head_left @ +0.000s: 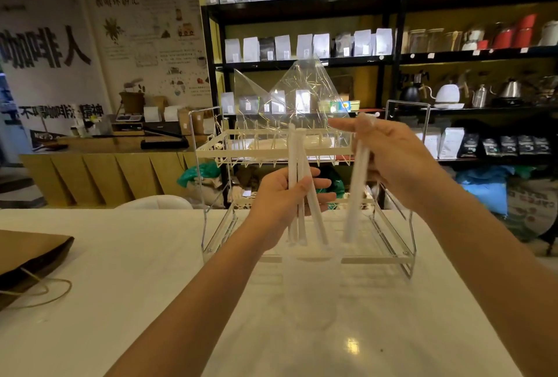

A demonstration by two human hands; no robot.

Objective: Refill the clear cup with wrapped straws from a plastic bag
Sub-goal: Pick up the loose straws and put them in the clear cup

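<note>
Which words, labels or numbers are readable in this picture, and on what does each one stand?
"咖啡人": large black characters on the wall.
"咖啡环游记": heading over the wall drawings, as best it reads.
"咖啡" and "精神": parts of the lower wall line; the rest is unclear.
Small print among the drawings: too small to read.
Bag labels on the shelves: too small to read.
</note>
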